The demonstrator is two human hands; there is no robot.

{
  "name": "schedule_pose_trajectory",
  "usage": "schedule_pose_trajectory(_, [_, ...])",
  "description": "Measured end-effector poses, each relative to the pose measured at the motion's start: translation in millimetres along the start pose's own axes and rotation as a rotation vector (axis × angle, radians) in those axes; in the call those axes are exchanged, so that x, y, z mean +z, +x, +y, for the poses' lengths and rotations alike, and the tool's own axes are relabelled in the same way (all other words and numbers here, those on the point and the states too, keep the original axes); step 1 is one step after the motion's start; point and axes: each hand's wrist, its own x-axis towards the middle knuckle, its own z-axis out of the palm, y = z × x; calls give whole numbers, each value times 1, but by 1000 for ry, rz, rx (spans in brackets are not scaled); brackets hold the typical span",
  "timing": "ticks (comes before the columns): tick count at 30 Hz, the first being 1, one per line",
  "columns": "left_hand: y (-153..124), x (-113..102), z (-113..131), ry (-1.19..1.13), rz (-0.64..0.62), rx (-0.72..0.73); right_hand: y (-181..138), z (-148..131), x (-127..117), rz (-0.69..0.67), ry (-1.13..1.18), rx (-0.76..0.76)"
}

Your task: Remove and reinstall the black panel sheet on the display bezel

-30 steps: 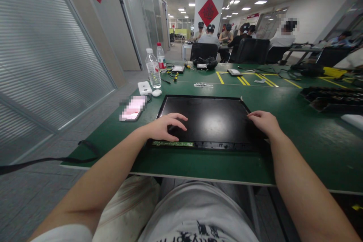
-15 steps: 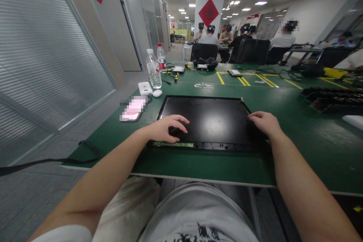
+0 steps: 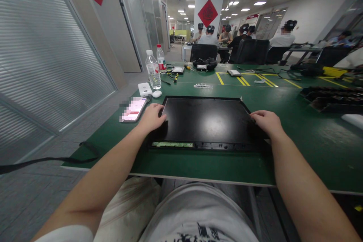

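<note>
A flat black display panel point(image 3: 205, 121) lies on the green table point(image 3: 198, 162) in front of me, with a green circuit strip point(image 3: 172, 144) along its near edge. My left hand point(image 3: 153, 117) curls round the panel's left edge. My right hand point(image 3: 265, 121) curls over its right edge. Both grip the panel's sides.
A phone point(image 3: 133, 109) lies left of the panel, with a white box point(image 3: 145, 89), a white mouse point(image 3: 157, 93) and two water bottles point(image 3: 153, 70) behind it. Black trays point(image 3: 331, 99) sit at the right. Tools and cables lie farther back. Several people sit at distant tables.
My left hand has moved from the panel's top surface out to its left edge and closed on it. My right hand has stayed at the right edge.
</note>
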Motion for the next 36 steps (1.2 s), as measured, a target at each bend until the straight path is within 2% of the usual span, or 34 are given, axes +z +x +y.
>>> schedule_pose_trajectory(3, [2, 0, -4, 129, -42, -131, 4, 6, -1, 64, -14, 13])
schedule_pose_trajectory(6, [3, 0, -4, 225, -126, -171, 11, 16, 2, 93, -74, 21])
schedule_pose_trajectory(13, [4, 1, -4, 274, -170, -118, 22, 29, 10, -68, -149, 43])
schedule_pose_trajectory(20, [6, 1, -7, 218, -141, -98, 19, 24, 12, -56, -206, 13])
schedule_pose_trajectory(26, [9, 3, -10, 59, -87, -138, 17, 22, 12, -48, -241, -9])
schedule_pose_trajectory(30, [6, 0, -5, -130, -29, -192, 14, 20, 11, -22, -260, -1])
schedule_pose_trajectory(36, [0, -11, 13, -685, 52, -470, 14, 19, 9, -31, -282, 48])
